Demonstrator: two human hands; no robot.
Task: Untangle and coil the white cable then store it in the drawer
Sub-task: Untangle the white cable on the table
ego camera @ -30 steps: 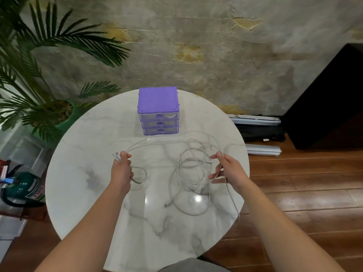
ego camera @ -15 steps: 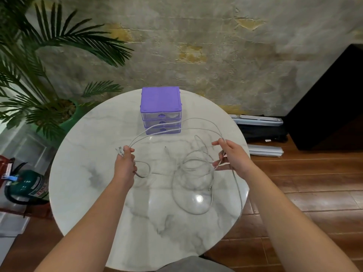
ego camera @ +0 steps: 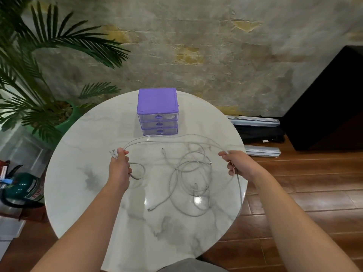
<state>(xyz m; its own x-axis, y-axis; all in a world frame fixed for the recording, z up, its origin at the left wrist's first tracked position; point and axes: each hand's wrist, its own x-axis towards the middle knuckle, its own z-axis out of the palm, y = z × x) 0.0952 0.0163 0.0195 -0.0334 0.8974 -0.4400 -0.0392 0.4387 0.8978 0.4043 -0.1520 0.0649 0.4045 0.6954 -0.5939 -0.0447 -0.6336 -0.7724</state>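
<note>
Palm [ego camera: 39,75]: glossy green fronds in a green pot, sitting on floor far left.
Extinguisher [ego camera: 21,190]: dark green cylinder w/ black hose, lying low left by table.
Table [ego camera: 82,193]: round, polished white marble w/ grey veins.
Left hand [ego camera: 118,167]: fingers curling round white cable [ego camera: 188,173] nr its plug end; connectors poking out past knuckles, small loop hanging beside wrist.
Drawer unit [ego camera: 158,111]: small boxy plastic, purple top, 3 clear drawers w/ purple pulls, all looking shut, at table's far side.
Cable: thin, smooth; two strands arching betw. hands, rest lying in loose tangled loops on marble centre-right.
Right hand [ego camera: 238,163]: thumb + fingers pinching cable; strand dropping over table edge.
Floor [ego camera: 294,193]: reddish wood planks.
</note>
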